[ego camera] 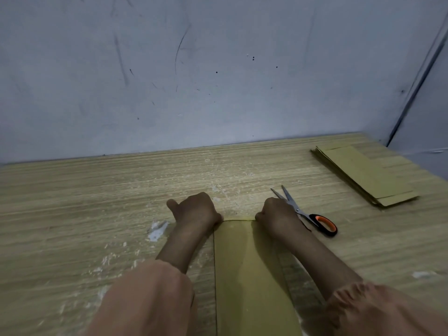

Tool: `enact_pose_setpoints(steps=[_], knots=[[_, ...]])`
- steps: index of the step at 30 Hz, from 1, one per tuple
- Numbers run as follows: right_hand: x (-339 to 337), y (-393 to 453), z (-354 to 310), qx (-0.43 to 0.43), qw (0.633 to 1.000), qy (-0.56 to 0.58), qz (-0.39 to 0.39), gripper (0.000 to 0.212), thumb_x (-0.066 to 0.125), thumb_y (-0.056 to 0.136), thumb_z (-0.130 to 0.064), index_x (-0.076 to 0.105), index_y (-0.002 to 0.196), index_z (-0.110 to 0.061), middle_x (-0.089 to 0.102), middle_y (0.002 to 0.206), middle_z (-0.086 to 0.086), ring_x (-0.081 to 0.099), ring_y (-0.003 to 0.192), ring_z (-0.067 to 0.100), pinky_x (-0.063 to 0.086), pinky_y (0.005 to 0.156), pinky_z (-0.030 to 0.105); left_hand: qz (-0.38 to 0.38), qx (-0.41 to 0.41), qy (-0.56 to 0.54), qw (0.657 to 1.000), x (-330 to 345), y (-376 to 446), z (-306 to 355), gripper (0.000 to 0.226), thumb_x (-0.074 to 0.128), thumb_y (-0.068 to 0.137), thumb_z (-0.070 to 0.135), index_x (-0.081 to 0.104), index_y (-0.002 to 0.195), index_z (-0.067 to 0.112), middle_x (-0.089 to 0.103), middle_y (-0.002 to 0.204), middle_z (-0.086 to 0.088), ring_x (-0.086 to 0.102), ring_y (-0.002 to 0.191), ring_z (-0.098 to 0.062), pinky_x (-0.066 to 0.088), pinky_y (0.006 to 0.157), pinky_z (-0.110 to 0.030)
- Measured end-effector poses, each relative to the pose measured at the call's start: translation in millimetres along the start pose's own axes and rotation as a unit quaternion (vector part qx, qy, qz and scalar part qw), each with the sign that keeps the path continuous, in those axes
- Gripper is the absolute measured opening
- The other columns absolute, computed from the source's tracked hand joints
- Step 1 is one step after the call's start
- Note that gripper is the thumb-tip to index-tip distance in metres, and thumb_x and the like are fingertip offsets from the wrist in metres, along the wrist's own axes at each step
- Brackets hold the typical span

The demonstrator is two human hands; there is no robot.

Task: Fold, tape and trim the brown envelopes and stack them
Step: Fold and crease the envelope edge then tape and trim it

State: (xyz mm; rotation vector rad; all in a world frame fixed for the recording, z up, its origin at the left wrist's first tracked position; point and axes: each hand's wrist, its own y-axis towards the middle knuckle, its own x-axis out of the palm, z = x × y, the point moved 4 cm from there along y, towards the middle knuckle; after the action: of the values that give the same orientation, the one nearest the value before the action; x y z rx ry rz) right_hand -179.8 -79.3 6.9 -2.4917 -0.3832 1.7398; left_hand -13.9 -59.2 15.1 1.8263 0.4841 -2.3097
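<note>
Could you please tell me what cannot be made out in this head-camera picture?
- Far corners of the envelope: covered by the left hand and right hand.
- Its near end: cut off by the bottom edge.
- Fingertips: curled under both hands.
- Scissors: blades partly behind the right hand.
- Stack: count too small to tell.
- Tape: not in view.

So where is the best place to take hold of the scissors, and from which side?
Take the scissors by the orange-and-black handle loops, coming from the right with the right hand. The handles point toward the near right, while the open blades point away, partly behind that hand.
</note>
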Motion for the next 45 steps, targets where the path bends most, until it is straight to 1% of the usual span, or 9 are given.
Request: enact_pose_setpoints(steps=[17, 19, 20, 22, 29, 32, 36, 40, 45], knots=[[-1, 6, 9, 0.009, 0.999, 0.017, 0.037, 0.035, 0.059, 0.086, -0.012, 0.041, 0.056, -0.010, 0.047, 0.059, 0.005, 0.044, 0.052, 0.013, 0.027, 0.046, 0.023, 0.023, -0.017, 0.084, 0.996, -12, -10, 19, 0.026, 0.058, 0.082, 0.017, 0.038, 0.066, 0.020, 0.044, 0.062, 0.004, 0.052, 0.070, -0.016, 0.017, 0.105, -0.042], [-9, 7, 14, 0.029, 0.998, 0.043, 0.040, 0.016, 0.069, 0.082, -0.019, 0.062, 0.084, -0.004, 0.065, 0.106, 0.013, 0.062, 0.084, 0.019, 0.039, 0.057, 0.022, 0.023, -0.017, 0.088, 0.996, -13, -11, 20, 0.026, 0.059, 0.082, 0.017, 0.038, 0.066, 0.020, 0.044, 0.061, 0.005, 0.043, 0.060, -0.015, 0.018, 0.105, -0.043], [-13, 11, 20, 0.051, 0.997, 0.046, 0.030, 0.044, 0.074, 0.078, -0.024, 0.060, 0.115, -0.004, 0.051, 0.137, 0.011, 0.060, 0.106, 0.021, 0.043, 0.068, 0.022, 0.024, -0.015, 0.092, 0.995, -13, -10, 20, 0.027, 0.059, 0.082, 0.017, 0.038, 0.066, 0.020, 0.044, 0.062, 0.005, 0.041, 0.058, -0.014, 0.018, 0.105, -0.042], [-17, 16, 28, 0.093, 0.994, 0.060, -0.003, 0.087, 0.080, 0.072, -0.033, 0.036, 0.143, -0.008, 0.031, 0.152, 0.006, 0.049, 0.124, 0.022, 0.042, 0.079, 0.023, 0.025, -0.014, 0.096, 0.995, -12, -10, 19, 0.027, 0.059, 0.082, 0.018, 0.037, 0.067, 0.021, 0.044, 0.062, 0.005, 0.040, 0.058, -0.014, 0.018, 0.104, -0.042], [-24, 24, 25, 0.114, 0.992, 0.016, -0.043, 0.080, 0.080, 0.073, -0.033, 0.042, 0.137, -0.005, 0.053, 0.132, 0.013, 0.053, 0.119, 0.027, 0.044, 0.085, 0.027, 0.016, -0.025, 0.090, 0.996, -11, -9, 16, 0.025, 0.061, 0.081, 0.020, 0.039, 0.068, 0.020, 0.045, 0.063, 0.005, 0.042, 0.059, -0.014, 0.020, 0.102, -0.042], [-28, 22, 33, 0.105, 0.991, 0.071, -0.032, 0.049, 0.076, 0.078, -0.023, 0.059, 0.121, -0.005, 0.061, 0.121, 0.013, 0.058, 0.111, 0.027, 0.049, 0.092, 0.032, 0.022, -0.022, 0.086, 0.996, -9, -8, 17, 0.025, 0.060, 0.081, 0.020, 0.039, 0.069, 0.020, 0.046, 0.064, 0.005, 0.042, 0.059, -0.014, 0.019, 0.103, -0.042], [-40, 7, 14, -0.009, 0.973, 0.210, 0.090, 0.005, 0.064, 0.088, -0.014, 0.063, 0.088, -0.009, 0.060, 0.091, 0.002, 0.057, 0.085, 0.016, 0.044, 0.068, 0.024, 0.016, -0.021, 0.073, 0.997, -8, -8, 14, 0.025, 0.060, 0.082, 0.021, 0.039, 0.069, 0.019, 0.048, 0.064, 0.005, 0.043, 0.059, -0.014, 0.017, 0.106, -0.045], [-12, -6, -27, -0.118, 0.959, 0.256, -0.003, 0.004, 0.064, 0.089, -0.011, 0.063, 0.085, -0.009, 0.059, 0.076, -0.002, 0.057, 0.068, 0.009, 0.041, 0.056, 0.015, 0.023, -0.021, 0.067, 0.997, -7, -6, 11, 0.024, 0.060, 0.082, 0.026, 0.041, 0.068, 0.020, 0.049, 0.065, 0.004, 0.043, 0.060, -0.015, 0.018, 0.103, -0.045], [10, 4, -32, -0.099, 0.965, 0.240, -0.024, 0.022, 0.072, 0.083, -0.017, 0.056, 0.068, -0.019, 0.056, 0.072, -0.007, 0.055, 0.073, 0.008, 0.041, 0.057, 0.015, 0.007, -0.023, 0.064, 0.998, -5, -6, 9, 0.022, 0.060, 0.083, 0.032, 0.045, 0.073, 0.019, 0.050, 0.068, 0.003, 0.049, 0.073, -0.020, 0.016, 0.105, -0.047]])
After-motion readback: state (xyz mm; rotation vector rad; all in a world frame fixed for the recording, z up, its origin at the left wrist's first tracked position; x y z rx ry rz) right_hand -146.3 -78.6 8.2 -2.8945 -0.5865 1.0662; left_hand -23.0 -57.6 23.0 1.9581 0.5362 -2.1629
